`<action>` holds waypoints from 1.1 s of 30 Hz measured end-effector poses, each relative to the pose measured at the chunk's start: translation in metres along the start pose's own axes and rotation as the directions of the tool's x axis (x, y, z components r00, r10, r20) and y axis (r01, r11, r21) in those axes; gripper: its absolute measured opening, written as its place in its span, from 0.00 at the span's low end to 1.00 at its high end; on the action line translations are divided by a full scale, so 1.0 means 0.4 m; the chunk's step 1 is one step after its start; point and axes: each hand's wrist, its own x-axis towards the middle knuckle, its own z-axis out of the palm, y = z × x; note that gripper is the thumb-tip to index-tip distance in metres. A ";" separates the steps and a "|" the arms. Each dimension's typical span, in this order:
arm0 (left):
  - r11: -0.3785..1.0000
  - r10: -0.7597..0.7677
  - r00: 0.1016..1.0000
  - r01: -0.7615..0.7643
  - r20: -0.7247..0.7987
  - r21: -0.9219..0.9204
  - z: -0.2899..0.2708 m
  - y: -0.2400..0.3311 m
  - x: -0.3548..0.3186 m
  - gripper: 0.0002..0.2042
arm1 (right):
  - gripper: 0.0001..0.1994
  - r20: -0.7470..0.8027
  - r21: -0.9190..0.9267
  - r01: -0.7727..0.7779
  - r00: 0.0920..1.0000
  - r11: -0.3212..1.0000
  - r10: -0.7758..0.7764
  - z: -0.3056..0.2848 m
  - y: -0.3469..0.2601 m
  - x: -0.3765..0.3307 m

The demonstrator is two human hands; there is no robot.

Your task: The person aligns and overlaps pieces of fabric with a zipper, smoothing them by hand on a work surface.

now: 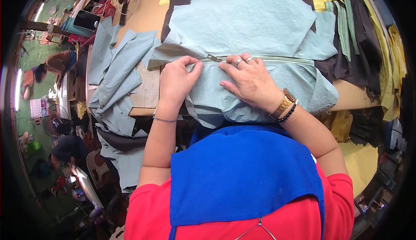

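Note:
A light blue fabric panel (242, 19) with a zipper (277, 59) running across it lies in front of me on the table. The metal zipper slider (213, 58) sits between my two hands. At the zipper's left end, my left hand (180, 77) is closed, thumb and forefinger pinching the edge of the zipper and cloth. My right hand (253, 79) lies over the cloth just right of the slider, thumb apart and fingers stretched across the zipper. Below the zipper the lower part of the cloth bunches in folds toward the table's front edge.
More light blue cloth (117, 66) is heaped at the left, partly hanging off the table (145, 90). Dark and yellow pieces (392, 66) hang at the right. Scissors (125, 6) and a phone (86, 20) lie far left. Other people (60, 64) are farther off left.

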 end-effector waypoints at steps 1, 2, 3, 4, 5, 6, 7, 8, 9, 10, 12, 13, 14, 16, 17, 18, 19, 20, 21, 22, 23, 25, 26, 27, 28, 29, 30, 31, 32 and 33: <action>1.000 -0.011 1.000 0.011 0.007 0.002 -0.001 0.001 0.001 0.14 | 0.23 0.009 -0.001 -0.004 1.000 1.000 0.004 -0.002 -0.001 0.001; 1.000 -0.003 1.000 0.003 0.000 -0.001 0.000 -0.001 0.001 0.14 | 0.23 0.017 -0.003 -0.008 1.000 1.000 0.008 -0.003 -0.003 0.002; 1.000 0.005 1.000 -0.006 -0.008 -0.003 0.003 -0.006 0.001 0.14 | 0.23 0.016 -0.010 -0.004 1.000 1.000 0.004 -0.003 -0.004 0.003; 1.000 0.014 1.000 -0.014 -0.015 -0.005 0.005 -0.008 0.001 0.14 | 0.23 0.015 -0.017 -0.001 1.000 1.000 0.001 -0.002 -0.004 0.005; 1.000 0.009 1.000 -0.009 -0.016 -0.002 0.006 -0.009 0.001 0.14 | 0.23 0.014 -0.024 0.003 1.000 1.000 -0.002 -0.001 -0.005 0.006; 1.000 0.004 1.000 -0.004 -0.017 0.001 0.007 -0.008 0.001 0.14 | 0.24 0.043 -0.044 -0.004 0.999 0.999 0.005 -0.004 -0.009 0.010; 1.000 -0.001 1.000 0.001 -0.019 0.004 0.009 -0.008 0.000 0.14 | 0.25 0.071 -0.064 -0.009 0.997 0.998 0.014 -0.010 -0.017 0.017; 1.000 -0.013 1.000 0.014 -0.015 0.005 0.010 -0.006 -0.001 0.14 | 0.25 0.099 -0.084 -0.014 0.995 0.996 0.023 -0.013 -0.021 0.021; 1.000 -0.026 1.000 0.026 -0.011 0.007 0.010 -0.003 -0.002 0.15 | 0.26 0.080 -0.095 -0.004 0.997 0.995 0.012 -0.010 -0.023 0.023; 0.999 -0.039 0.999 0.039 -0.008 0.008 0.010 -0.003 -0.003 0.15 | 0.27 0.061 -0.106 0.006 0.998 0.994 0.000 -0.004 -0.024 0.023; 0.999 0.045 0.998 -0.045 -0.048 0.011 0.012 -0.013 -0.007 0.14 | 0.29 0.050 -0.124 0.017 0.999 0.992 -0.011 0.000 -0.025 0.026; 0.996 0.087 0.994 -0.086 -0.068 0.014 0.013 -0.020 -0.010 0.13 | 0.30 0.058 -0.131 0.016 0.998 0.991 -0.008 0.001 -0.027 0.026; 0.991 0.133 0.986 -0.134 -0.100 0.003 0.012 -0.027 -0.014 0.12 | 0.30 0.067 -0.137 0.012 0.998 0.991 -0.003 0.002 -0.027 0.026; 0.974 0.222 0.961 -0.228 -0.164 -0.013 0.004 -0.046 -0.020 0.11 | 0.30 0.062 -0.120 0.013 0.998 0.993 -0.005 0.004 -0.025 0.029; 0.973 0.217 0.963 -0.227 -0.162 -0.042 0.001 -0.059 -0.023 0.11 | 0.30 0.062 -0.109 0.014 0.998 0.994 -0.008 0.007 -0.025 0.029; 0.972 0.212 0.964 -0.226 -0.160 -0.072 -0.002 -0.072 -0.026 0.10 | 0.30 0.058 -0.112 0.016 0.998 0.994 -0.009 0.008 -0.024 0.028; 0.969 0.207 0.966 -0.224 -0.158 -0.101 -0.004 -0.079 -0.028 0.10 | 0.30 0.054 -0.115 0.017 0.998 0.993 -0.010 0.009 -0.023 0.028; 0.978 0.127 0.983 -0.145 -0.129 -0.149 -0.009 -0.078 -0.028 0.10 | 0.30 0.049 -0.118 0.017 0.999 0.993 -0.011 0.010 -0.022 0.028; 0.979 0.047 0.994 -0.065 -0.097 -0.195 -0.017 -0.074 -0.027 0.11 | 0.30 0.054 -0.120 0.011 0.999 0.993 -0.004 0.008 -0.023 0.029; 0.971 -0.032 0.998 0.017 -0.061 -0.237 -0.021 -0.072 -0.027 0.11 | 0.30 0.060 -0.121 0.005 0.998 0.993 0.003 0.005 -0.024 0.029; 0.973 -0.016 0.998 0.001 -0.062 -0.230 -0.023 -0.080 -0.028 0.11 | 0.30 0.066 -0.121 0.002 0.998 0.993 0.006 0.002 -0.026 0.031; 0.976 0.017 0.998 -0.031 -0.065 -0.216 -0.023 -0.098 -0.027 0.11 | 0.30 0.080 -0.108 0.002 0.997 0.994 0.007 0.002 -0.027 0.032; 0.976 0.021 0.997 -0.035 -0.069 -0.214 -0.023 -0.099 -0.027 0.11 | 0.31 0.088 -0.103 0.000 0.996 0.995 0.010 0.003 -0.027 0.033; 0.976 0.024 0.997 -0.039 -0.072 -0.212 -0.023 -0.101 -0.027 0.11 | 0.30 0.106 -0.099 -0.008 0.994 0.995 0.019 0.000 -0.029 0.035; 0.977 0.027 0.997 -0.043 -0.076 -0.211 -0.023 -0.102 -0.028 0.11 | 0.30 0.124 -0.096 -0.016 0.992 0.995 0.028 -0.006 -0.033 0.037; 0.982 0.006 0.999 -0.015 -0.049 -0.188 -0.028 -0.096 -0.027 0.12 | 0.30 0.142 -0.093 -0.026 0.989 0.995 0.039 -0.009 -0.035 0.038; 0.986 -0.016 1.000 0.012 -0.023 -0.165 -0.037 -0.084 -0.025 0.12 | 0.30 0.143 -0.090 -0.028 0.989 0.996 0.041 -0.010 -0.034 0.038; 0.989 -0.038 0.999 0.038 0.003 -0.142 -0.041 -0.077 -0.025 0.12 | 0.30 0.144 -0.087 -0.030 0.989 0.996 0.043 -0.010 -0.032 0.037; 0.990 -0.040 0.999 0.041 0.009 -0.138 -0.044 -0.079 -0.024 0.12 | 0.30 0.139 -0.083 -0.028 0.989 0.996 0.040 -0.011 -0.029 0.041; 0.990 -0.041 0.999 0.043 0.015 -0.135 -0.045 -0.081 -0.025 0.12 | 0.30 0.139 -0.092 -0.025 0.990 0.995 0.037 -0.011 -0.030 0.041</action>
